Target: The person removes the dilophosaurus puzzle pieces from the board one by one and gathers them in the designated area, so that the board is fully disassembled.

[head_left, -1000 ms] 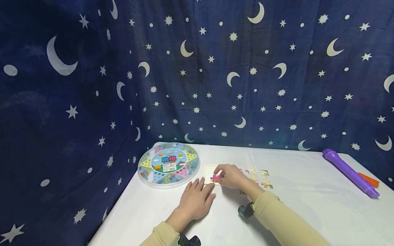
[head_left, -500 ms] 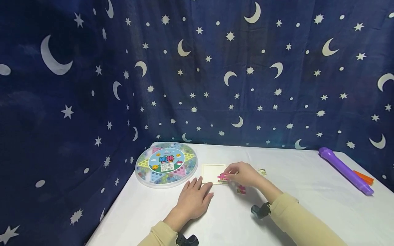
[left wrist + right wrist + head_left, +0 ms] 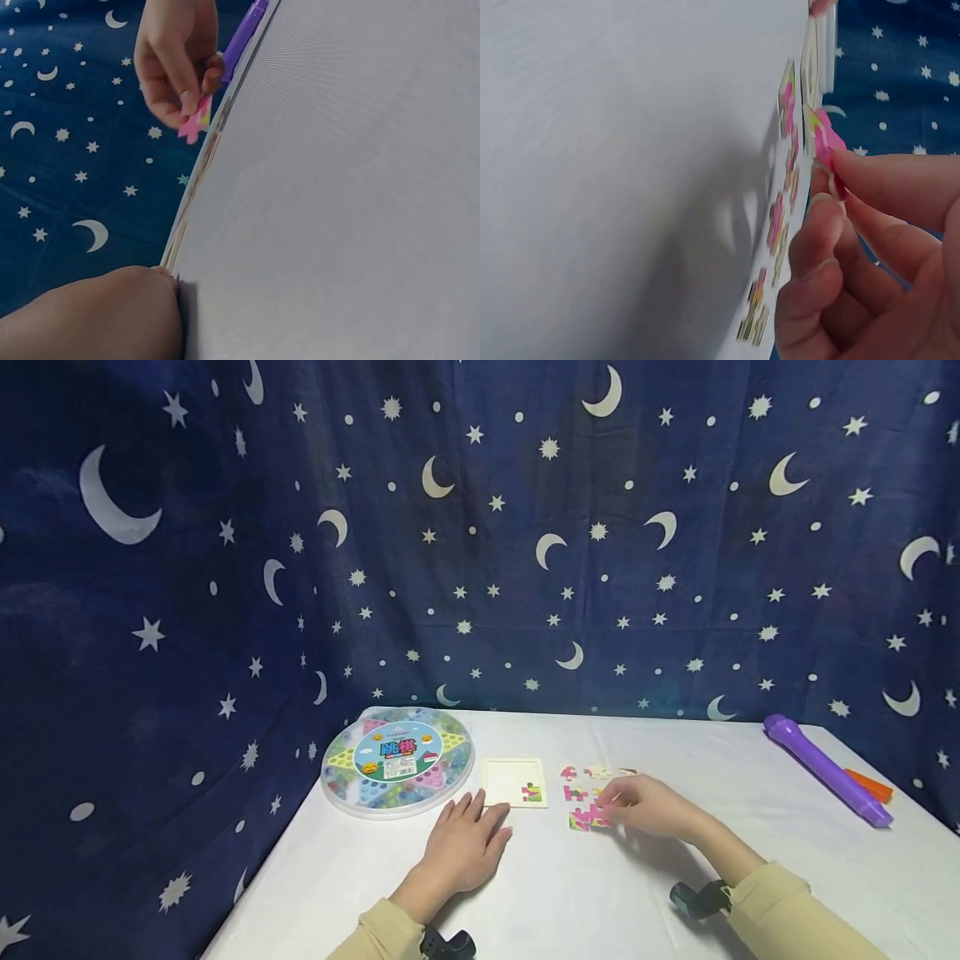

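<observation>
In the head view my left hand (image 3: 463, 847) rests on the table with its fingers extended, fingertips at the near edge of a cream puzzle tray (image 3: 489, 783). One green-and-pink jigsaw piece (image 3: 532, 792) lies in the tray's near right corner. My right hand (image 3: 647, 808) is to the right of the tray, over the loose jigsaw pieces (image 3: 576, 794), and hides some of them. Thumb and fingers pinch a pink jigsaw piece (image 3: 826, 142) with a yellow-green corner, raised over the table. That same pink piece (image 3: 196, 124) shows below the fingertips in the left wrist view.
A round Chinese checkers box (image 3: 397, 763) with colourful marbles lies left of the tray. At the far right are a purple stick-shaped thing (image 3: 828, 770) and an orange thing (image 3: 870, 785). A star-and-moon curtain (image 3: 510, 568) hangs behind the white table (image 3: 570, 893).
My right hand has moved right from over the tray to the loose pieces, still pinching the pink piece. The corner piece in the tray is now uncovered. My left hand stays at the tray's edge.
</observation>
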{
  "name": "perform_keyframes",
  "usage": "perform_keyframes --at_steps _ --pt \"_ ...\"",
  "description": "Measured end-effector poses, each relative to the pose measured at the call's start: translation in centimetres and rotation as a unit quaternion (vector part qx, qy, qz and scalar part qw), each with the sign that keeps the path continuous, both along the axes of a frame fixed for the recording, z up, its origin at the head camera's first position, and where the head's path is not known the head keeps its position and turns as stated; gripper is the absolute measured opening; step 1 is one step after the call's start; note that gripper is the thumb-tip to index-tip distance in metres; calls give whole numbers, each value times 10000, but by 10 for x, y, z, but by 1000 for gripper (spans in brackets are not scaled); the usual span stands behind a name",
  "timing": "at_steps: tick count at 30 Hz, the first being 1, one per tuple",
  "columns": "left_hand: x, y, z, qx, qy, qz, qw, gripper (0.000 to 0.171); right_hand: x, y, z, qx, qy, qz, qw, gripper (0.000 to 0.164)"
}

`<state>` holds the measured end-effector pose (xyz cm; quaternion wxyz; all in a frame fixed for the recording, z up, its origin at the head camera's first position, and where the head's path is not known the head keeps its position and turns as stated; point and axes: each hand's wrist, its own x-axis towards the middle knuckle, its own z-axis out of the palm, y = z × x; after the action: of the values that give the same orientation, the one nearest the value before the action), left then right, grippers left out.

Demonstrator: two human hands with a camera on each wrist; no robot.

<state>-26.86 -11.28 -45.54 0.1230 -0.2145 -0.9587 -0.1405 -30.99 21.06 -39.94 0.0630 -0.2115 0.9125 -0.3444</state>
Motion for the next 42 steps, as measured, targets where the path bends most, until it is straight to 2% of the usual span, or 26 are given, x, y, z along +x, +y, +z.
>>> perform_keyframes --at_steps 5,8,17,23,28,32,42 --pt "1 -2 0 -20 17 27 10000 45 4 7 0 33 -316 -90 9995 12" --pt "1 -3 -1 -8 16 33 10000 45 5 6 -1 109 -340 -135 9993 12" --pt "2 -5 -4 -8 -65 61 10000 45 5 1 -8 700 -1 -519 9962 17" --pt "3 -4 -2 10 -42 38 10000 45 3 1 -10 940 316 -473 9939 18" --pt "2 -5 0 -50 -17 65 10000 45 3 -3 -6 918 350 -415 9943 18" --pt "0 -5 1 -59 60 39 10000 45 0 -10 -1 912 512 -370 9938 18" --pt "1 -1 0 -80 22 43 10000 46 -10 -48 10 1164 291 -513 9914 13"
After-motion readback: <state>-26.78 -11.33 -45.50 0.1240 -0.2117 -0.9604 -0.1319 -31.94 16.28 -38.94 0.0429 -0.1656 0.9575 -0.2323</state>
